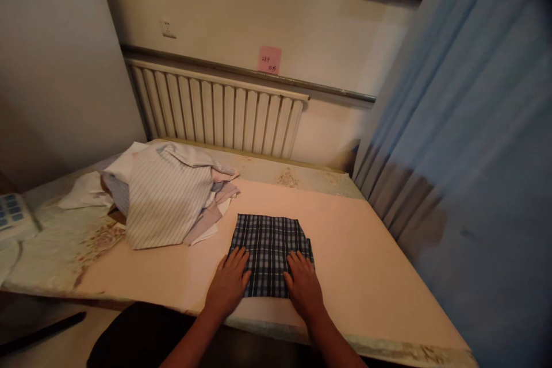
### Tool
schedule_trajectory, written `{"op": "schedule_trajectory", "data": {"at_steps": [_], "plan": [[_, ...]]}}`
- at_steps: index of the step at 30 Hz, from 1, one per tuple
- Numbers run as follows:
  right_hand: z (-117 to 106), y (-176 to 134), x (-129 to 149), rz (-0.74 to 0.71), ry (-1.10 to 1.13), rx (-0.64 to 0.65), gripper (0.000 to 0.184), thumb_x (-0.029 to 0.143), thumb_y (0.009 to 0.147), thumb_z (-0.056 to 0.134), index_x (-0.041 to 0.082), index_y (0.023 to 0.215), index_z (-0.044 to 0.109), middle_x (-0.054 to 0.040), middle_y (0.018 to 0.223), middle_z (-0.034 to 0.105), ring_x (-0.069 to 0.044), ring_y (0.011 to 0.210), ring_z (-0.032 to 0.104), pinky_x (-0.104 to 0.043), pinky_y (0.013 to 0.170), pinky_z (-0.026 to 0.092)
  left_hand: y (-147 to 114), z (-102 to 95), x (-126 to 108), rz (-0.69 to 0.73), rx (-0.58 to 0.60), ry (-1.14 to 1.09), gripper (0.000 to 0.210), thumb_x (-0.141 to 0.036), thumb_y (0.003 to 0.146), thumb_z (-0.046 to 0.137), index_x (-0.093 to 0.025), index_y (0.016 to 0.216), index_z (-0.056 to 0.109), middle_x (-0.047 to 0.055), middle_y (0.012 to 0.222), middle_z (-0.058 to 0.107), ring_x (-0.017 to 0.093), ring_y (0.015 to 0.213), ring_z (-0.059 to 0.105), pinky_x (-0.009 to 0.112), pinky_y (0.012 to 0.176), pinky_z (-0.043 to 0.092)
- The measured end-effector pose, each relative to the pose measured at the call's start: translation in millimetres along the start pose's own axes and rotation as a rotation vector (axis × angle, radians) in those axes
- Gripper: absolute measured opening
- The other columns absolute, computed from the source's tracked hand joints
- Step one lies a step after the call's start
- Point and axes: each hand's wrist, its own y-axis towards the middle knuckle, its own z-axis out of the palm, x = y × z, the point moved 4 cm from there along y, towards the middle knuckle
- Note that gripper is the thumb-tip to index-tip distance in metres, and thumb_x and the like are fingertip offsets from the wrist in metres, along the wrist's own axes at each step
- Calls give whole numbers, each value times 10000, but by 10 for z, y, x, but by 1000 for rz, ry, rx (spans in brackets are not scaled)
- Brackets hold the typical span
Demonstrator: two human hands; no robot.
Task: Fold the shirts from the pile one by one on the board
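A piece of dark blue plaid cloth (269, 253) lies flat on the pale pink table cover (362, 276), close to the front edge. Its upper right corner looks cut away or notched. My left hand (228, 282) rests palm down on the cloth's left side, fingers stretched out. On the right side, my right hand (304, 282) lies palm down as well, with its fingers extended. Both hands press on the cloth without gripping it. The parts of the cloth beneath my palms are hidden.
A heap of fabric pieces, with striped cloth (168, 201) on top, sits to the left. A white device with blue keys (12, 213) is at the far left edge. Behind the table stands a radiator (224, 115). A blue curtain (466, 155) hangs along the right side.
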Motion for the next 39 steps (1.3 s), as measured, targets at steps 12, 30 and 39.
{"op": "schedule_trajectory", "data": {"at_steps": [12,30,39], "plan": [[2,-2,-8,5,8,-11,405,255,928,485,184,1322,544,-91,1400,527,-278,1352,410,-511,1106,345,0,2,-4,-2,49,30,465,-359,935,419,-203,1365,503,70,1431,515,262,1358,413,481,1100,340],[4,11,-9,27,15,29,414,254,936,456,194,1339,526,-83,1418,510,-272,1370,384,-517,1113,335,35,33,130,-60,-12,-154,391,-301,918,436,-216,1274,573,81,1360,581,245,1291,497,476,1081,393],[66,1,-29,48,-8,85,424,285,958,423,203,1366,504,-61,1432,496,-265,1378,373,-508,1125,338,402,48,620,-442,-188,-550,318,-300,884,405,-188,1088,622,93,1142,672,227,1091,613,428,1007,469]]}}
